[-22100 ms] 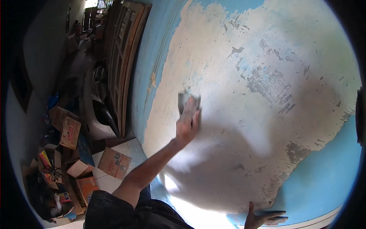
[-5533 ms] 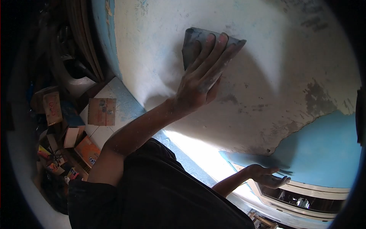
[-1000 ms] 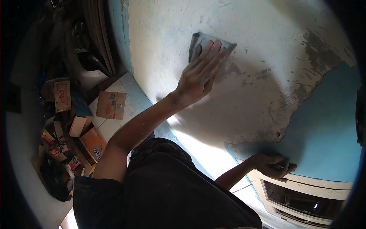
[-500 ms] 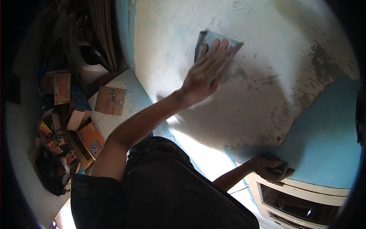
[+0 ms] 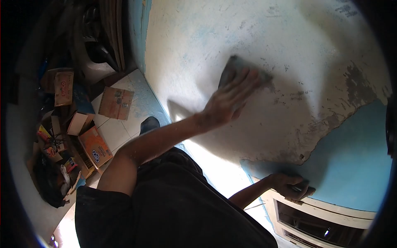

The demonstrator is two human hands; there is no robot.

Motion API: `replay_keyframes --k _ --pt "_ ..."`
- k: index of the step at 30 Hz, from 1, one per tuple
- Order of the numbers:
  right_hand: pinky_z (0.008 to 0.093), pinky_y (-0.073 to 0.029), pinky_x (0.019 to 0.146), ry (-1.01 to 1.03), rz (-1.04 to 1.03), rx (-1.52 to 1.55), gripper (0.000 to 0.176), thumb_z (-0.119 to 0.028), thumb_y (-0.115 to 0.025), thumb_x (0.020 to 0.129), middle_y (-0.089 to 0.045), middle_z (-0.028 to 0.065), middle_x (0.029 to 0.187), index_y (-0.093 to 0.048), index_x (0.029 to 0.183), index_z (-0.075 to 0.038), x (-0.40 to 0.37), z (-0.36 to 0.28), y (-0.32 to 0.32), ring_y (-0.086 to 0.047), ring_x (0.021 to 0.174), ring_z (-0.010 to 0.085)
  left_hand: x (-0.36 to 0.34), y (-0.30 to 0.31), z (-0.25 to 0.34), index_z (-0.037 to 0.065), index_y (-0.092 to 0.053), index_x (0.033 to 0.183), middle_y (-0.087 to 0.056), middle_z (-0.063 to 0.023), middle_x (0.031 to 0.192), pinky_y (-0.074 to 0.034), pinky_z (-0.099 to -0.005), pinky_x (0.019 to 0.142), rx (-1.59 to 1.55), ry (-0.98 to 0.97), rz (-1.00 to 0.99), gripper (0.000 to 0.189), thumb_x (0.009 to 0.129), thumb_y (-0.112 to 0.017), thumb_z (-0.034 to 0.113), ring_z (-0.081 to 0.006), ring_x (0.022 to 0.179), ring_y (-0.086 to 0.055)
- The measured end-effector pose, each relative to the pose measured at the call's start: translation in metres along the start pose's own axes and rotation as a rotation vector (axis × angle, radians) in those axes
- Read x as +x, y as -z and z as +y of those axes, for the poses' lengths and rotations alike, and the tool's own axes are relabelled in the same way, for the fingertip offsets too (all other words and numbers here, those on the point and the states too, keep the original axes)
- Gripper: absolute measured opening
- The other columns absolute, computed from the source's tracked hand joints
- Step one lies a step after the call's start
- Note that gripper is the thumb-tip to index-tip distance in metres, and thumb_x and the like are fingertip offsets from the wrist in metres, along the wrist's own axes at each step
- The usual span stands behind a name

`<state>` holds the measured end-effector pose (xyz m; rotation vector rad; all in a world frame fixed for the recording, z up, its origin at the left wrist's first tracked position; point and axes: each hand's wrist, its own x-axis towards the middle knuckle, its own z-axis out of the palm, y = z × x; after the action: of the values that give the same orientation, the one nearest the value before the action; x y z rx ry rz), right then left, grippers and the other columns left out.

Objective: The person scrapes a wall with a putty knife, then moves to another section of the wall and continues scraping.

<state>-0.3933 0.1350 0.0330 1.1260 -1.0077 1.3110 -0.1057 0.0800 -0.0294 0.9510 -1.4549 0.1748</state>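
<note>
My left hand (image 5: 221,107) presses a dark grey sheet of sandpaper (image 5: 228,73) against the pale, patchy wall (image 5: 186,53). Its fingers lie across the sheet and are blurred by motion, with a corner of the paper showing on either side. Grey scuffed patches and bluish traces mark the wall around it. Lower right, my right hand (image 5: 283,184) is curled beside the blue part of the wall (image 5: 351,153), just over the top edge of a cream wooden frame (image 5: 331,208). Shadow hides what its bent fingers close around.
On the left, a pile of boxes holds an orange carton (image 5: 96,146) and a brown carton (image 5: 64,89). A flat cardboard piece (image 5: 116,103) lies on the tiled floor (image 5: 111,132). A black bag (image 5: 47,182) sits below the pile. My foot (image 5: 149,124) stands near the wall's base.
My left hand and the sandpaper have moved down the wall and slightly right. The view has shifted a little, and my foot now shows. My right hand stays by the frame.
</note>
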Motion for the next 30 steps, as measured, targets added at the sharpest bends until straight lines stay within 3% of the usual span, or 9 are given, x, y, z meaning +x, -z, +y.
replay_keyframes --k 3,6,9,12,15,18,21,24,30 --pt "0.0551 -0.01 0.113 -0.002 -0.037 -0.104 0.032 -0.035 -0.048 0.099 -0.054 0.0134 0.124 -0.051 0.114 -0.007 -0.002 0.002 0.002 -0.045 0.129 0.0302 0.002 -0.003 0.009 0.01 -0.035 0.146 -0.036 -0.0109 0.15 -0.026 -0.0497 0.116 -0.036 0.052 -0.004 0.07 0.083 -0.066 0.004 -0.0289 0.139 -0.033" --pt "0.0543 -0.022 0.11 0.036 -0.013 -0.103 0.031 -0.036 -0.055 0.097 -0.055 0.0169 0.127 -0.052 0.112 -0.009 0.002 -0.002 0.001 -0.049 0.125 0.0316 0.045 0.001 0.007 0.01 -0.036 0.145 -0.037 -0.0095 0.15 -0.026 -0.05 0.116 -0.049 -0.029 0.119 0.07 0.083 -0.066 0.005 -0.028 0.139 -0.033" --pt "0.0542 -0.023 0.108 0.068 -0.002 -0.085 0.03 -0.035 -0.055 0.097 -0.055 0.0168 0.127 -0.053 0.111 -0.009 0.003 0.0 0.001 -0.05 0.124 0.0311 0.038 0.0 0.008 0.011 -0.036 0.145 -0.036 -0.0099 0.15 -0.026 -0.0497 0.116 -0.061 0.002 0.073 0.071 0.081 -0.067 0.005 -0.0277 0.139 -0.033" --pt "0.0593 -0.005 0.112 0.032 -0.012 -0.028 0.032 -0.038 -0.048 0.099 -0.054 0.0139 0.125 -0.052 0.114 -0.01 0.0 0.004 -0.001 -0.045 0.129 0.0303 -0.002 -0.003 0.012 0.01 -0.036 0.145 -0.035 -0.0098 0.151 -0.025 -0.0492 0.117 -0.111 0.051 -0.048 0.071 0.082 -0.067 0.005 -0.0274 0.139 -0.033" --pt "0.0596 -0.005 0.112 0.024 -0.035 -0.086 0.031 -0.038 -0.048 0.099 -0.053 0.0151 0.127 -0.052 0.113 -0.011 0.002 0.0 0.001 -0.045 0.129 0.0309 -0.003 0.0 -0.004 0.011 -0.035 0.146 -0.034 -0.0092 0.151 -0.024 -0.0484 0.117 -0.043 -0.025 -0.066 0.071 0.082 -0.066 0.005 -0.0265 0.14 -0.032" --pt "0.0487 -0.03 0.104 0.071 -0.007 -0.116 0.028 -0.032 -0.055 0.097 -0.055 0.0175 0.125 -0.055 0.11 -0.007 0.002 0.003 0.002 -0.05 0.124 0.031 0.025 0.005 -0.024 0.012 -0.035 0.146 -0.034 -0.0078 0.152 -0.024 -0.0479 0.118 0.053 -0.055 0.041 0.071 0.082 -0.066 0.006 -0.0257 0.14 -0.031" --pt "0.0476 -0.035 0.101 0.068 -0.006 -0.112 0.029 -0.032 -0.056 0.096 -0.055 0.0183 0.123 -0.054 0.11 -0.006 0.002 0.002 0.002 -0.05 0.124 0.0317 0.014 0.004 -0.026 0.014 -0.036 0.146 -0.035 -0.0077 0.151 -0.024 -0.0472 0.117 0.059 -0.015 0.048 0.071 0.082 -0.067 0.009 -0.026 0.14 -0.032" --pt "0.0539 -0.023 0.108 0.024 -0.011 -0.036 0.03 -0.034 -0.049 0.1 -0.052 0.018 0.128 -0.051 0.114 -0.007 0.001 0.001 0.0 -0.046 0.126 0.0319 -0.021 0.005 -0.028 0.013 -0.037 0.145 -0.035 -0.0082 0.151 -0.026 -0.0474 0.116 0.119 0.06 -0.075 0.07 0.082 -0.068 0.011 -0.0266 0.14 -0.032" --pt "0.0506 -0.032 0.101 0.043 -0.027 -0.035 0.031 -0.033 -0.048 0.1 -0.05 0.021 0.128 -0.051 0.114 -0.005 0.0 0.0 0.001 -0.047 0.122 0.0324 0.04 0.021 -0.054 0.012 -0.036 0.145 -0.037 -0.009 0.15 -0.03 -0.0497 0.114 0.1 -0.011 0.126 0.068 0.084 -0.066 0.012 -0.0284 0.139 -0.033"
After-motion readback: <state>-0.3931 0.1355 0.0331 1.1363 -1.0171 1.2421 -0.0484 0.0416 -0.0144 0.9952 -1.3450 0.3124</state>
